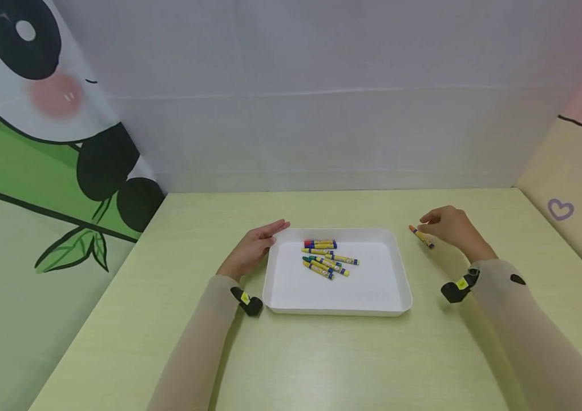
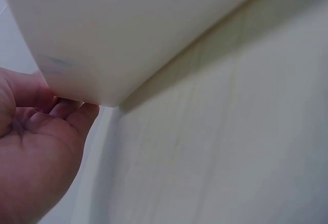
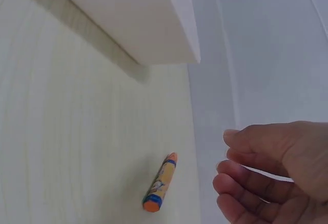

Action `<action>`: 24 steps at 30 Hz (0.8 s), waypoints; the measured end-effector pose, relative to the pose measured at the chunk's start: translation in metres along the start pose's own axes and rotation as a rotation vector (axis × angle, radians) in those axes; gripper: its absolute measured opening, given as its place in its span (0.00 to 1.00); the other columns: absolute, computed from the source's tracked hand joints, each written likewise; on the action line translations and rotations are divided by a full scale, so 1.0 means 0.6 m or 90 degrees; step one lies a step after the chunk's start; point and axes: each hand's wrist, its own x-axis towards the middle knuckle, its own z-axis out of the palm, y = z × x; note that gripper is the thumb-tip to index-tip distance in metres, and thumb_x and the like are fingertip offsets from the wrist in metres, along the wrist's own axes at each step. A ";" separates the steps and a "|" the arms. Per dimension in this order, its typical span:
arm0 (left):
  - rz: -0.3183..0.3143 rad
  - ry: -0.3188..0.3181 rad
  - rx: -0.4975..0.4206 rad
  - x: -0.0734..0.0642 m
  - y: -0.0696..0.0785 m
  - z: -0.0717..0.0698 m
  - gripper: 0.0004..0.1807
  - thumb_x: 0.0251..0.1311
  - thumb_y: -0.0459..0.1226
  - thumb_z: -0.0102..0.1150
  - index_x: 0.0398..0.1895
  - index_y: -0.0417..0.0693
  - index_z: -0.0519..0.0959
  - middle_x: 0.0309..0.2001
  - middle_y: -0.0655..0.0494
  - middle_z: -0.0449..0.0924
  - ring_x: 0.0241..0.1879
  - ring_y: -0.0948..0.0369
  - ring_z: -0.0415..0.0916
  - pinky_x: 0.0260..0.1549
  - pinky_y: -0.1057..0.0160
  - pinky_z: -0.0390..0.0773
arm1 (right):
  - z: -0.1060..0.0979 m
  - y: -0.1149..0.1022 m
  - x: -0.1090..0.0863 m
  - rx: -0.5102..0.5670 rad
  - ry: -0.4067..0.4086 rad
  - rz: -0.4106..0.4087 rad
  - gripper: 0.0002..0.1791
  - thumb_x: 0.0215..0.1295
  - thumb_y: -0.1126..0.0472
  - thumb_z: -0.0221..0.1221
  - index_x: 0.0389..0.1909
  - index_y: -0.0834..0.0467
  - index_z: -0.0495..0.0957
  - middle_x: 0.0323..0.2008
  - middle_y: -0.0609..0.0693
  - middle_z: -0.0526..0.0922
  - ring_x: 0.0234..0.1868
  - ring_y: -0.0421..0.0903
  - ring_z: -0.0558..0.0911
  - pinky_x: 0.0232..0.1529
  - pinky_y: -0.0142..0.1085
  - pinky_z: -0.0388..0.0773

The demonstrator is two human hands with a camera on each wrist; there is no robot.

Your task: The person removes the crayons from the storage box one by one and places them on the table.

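A white tray (image 1: 373, 285) lies on the table with several crayons in yellow-and-blue wrappers, among them a red crayon (image 1: 320, 243) and a dark green one (image 1: 316, 264). My left hand (image 1: 255, 245) grips the tray's far left corner; the left wrist view shows thumb and fingers (image 2: 87, 115) around the outer wall (image 2: 82, 55). To the right of the tray, an orange crayon (image 1: 421, 237) rests on the tabletop. My right hand (image 1: 450, 228) hovers close beside it, fingers loosely bent and holding nothing. In the right wrist view, bare table separates this crayon (image 3: 161, 183) from the fingers (image 3: 241, 175).
The pale wooden table (image 1: 322, 359) ends at a grey cloth backdrop (image 1: 322, 131) behind the tray. Painted panels (image 1: 80, 274) stand along both sides. Each sleeve carries a small black wrist camera (image 1: 456, 290).
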 end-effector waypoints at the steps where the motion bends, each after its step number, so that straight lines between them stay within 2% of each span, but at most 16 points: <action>1: 0.001 -0.001 0.001 0.000 0.000 0.000 0.28 0.73 0.27 0.35 0.74 0.50 0.58 0.73 0.57 0.59 0.75 0.59 0.48 0.71 0.53 0.55 | -0.002 -0.006 0.000 0.001 0.001 -0.004 0.25 0.67 0.53 0.56 0.55 0.68 0.76 0.53 0.69 0.78 0.53 0.65 0.76 0.49 0.55 0.76; 7: -0.002 -0.003 0.001 -0.001 0.001 0.001 0.28 0.72 0.26 0.34 0.74 0.46 0.56 0.73 0.56 0.59 0.75 0.59 0.47 0.72 0.53 0.55 | -0.010 -0.041 0.006 0.019 -0.009 -0.036 0.25 0.67 0.50 0.57 0.55 0.65 0.77 0.52 0.64 0.81 0.54 0.62 0.77 0.52 0.55 0.75; 12: -0.007 -0.001 -0.002 -0.002 0.002 0.001 0.28 0.72 0.26 0.35 0.74 0.47 0.56 0.73 0.56 0.59 0.75 0.59 0.47 0.72 0.53 0.54 | -0.006 -0.078 0.010 0.051 -0.031 -0.063 0.23 0.67 0.50 0.57 0.56 0.62 0.77 0.50 0.61 0.82 0.52 0.58 0.79 0.53 0.52 0.76; 18: -0.010 0.003 -0.004 -0.001 0.002 0.002 0.28 0.72 0.26 0.35 0.74 0.49 0.57 0.73 0.57 0.60 0.75 0.59 0.48 0.71 0.54 0.55 | 0.016 -0.116 0.018 0.073 -0.059 -0.083 0.19 0.66 0.53 0.59 0.52 0.59 0.81 0.47 0.57 0.84 0.47 0.53 0.82 0.50 0.47 0.78; 24: -0.011 0.003 -0.005 0.000 0.003 0.001 0.28 0.72 0.26 0.35 0.74 0.48 0.57 0.73 0.57 0.60 0.75 0.59 0.48 0.71 0.54 0.55 | 0.047 -0.143 0.032 0.064 -0.106 -0.110 0.17 0.65 0.57 0.60 0.50 0.61 0.81 0.43 0.57 0.86 0.46 0.56 0.82 0.47 0.44 0.79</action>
